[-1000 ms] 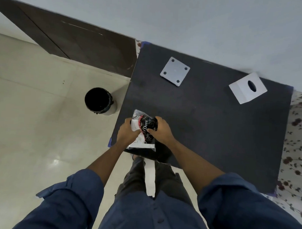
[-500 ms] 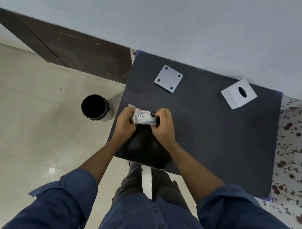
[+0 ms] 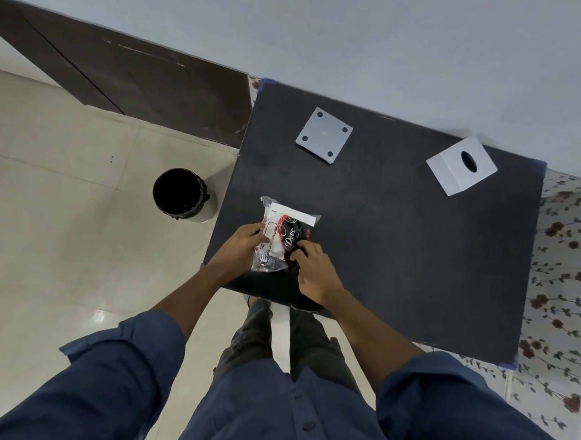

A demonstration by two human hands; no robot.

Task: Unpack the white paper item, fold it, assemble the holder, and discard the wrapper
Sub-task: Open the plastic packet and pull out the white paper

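A clear plastic pack (image 3: 283,234) with a black and red "Dove" label lies near the front left of the black table (image 3: 413,257). White paper shows inside it and at its far end. My left hand (image 3: 240,244) grips the pack's left side. My right hand (image 3: 315,270) pinches its near right corner. A grey square holder base (image 3: 324,134) with a dark dot at each corner lies at the table's far side. A white holder cover (image 3: 462,170) with an oval slot sits at the far right.
A black round bin (image 3: 179,194) stands on the tiled floor left of the table. A dark wooden door (image 3: 123,72) is behind it. A floral cloth (image 3: 564,262) shows along the table's right edge. The wall runs behind the table.
The pack was raised and turned between both hands half a second ago. Now it lies flatter, label up, with its long side pointing away from me. My hands sit nearer its front end.
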